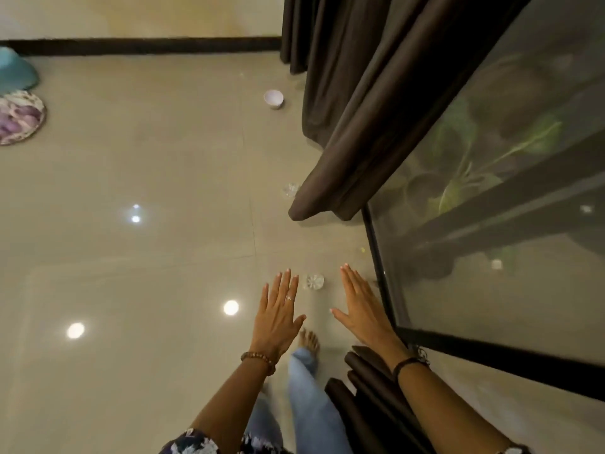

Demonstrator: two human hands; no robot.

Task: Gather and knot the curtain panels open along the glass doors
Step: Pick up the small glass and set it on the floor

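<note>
Curtain panels (353, 103) are dark brown, floor (147, 175) is glossy beige tile, black skirting (140, 45) along the wall. Little white cup (273, 99), teal bowl (16, 73), purple floral plate (20, 116), light blue jeans (314, 411).

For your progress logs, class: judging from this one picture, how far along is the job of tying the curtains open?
Done: nothing shows as knotted; part of the glass door is already uncovered. In hand: nothing, as the left hand and right hand are both open and empty. Left: the dark curtain ahead hangs loose to the floor, and the folds by the right arm also look untied.
</note>
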